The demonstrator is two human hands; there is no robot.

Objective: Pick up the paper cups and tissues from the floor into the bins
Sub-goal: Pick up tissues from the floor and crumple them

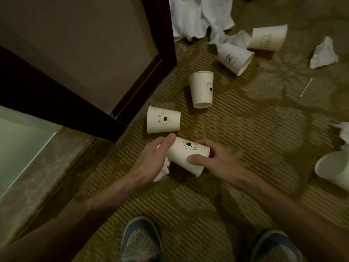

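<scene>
Your right hand (213, 159) grips the paper cup (187, 154) near its rim, fingers curled round the wall and thumb on top. The cup is tipped sideways low at the carpet (236, 129). Your left hand (153, 159) bunches a crumpled tissue (163, 171) in its palm, one fingertip steadying the cup's base, likely so both go together.

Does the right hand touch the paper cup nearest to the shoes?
Touching. The head view shows the right hand with its thumb on the wall of the paper cup and fingers over its top.
</scene>
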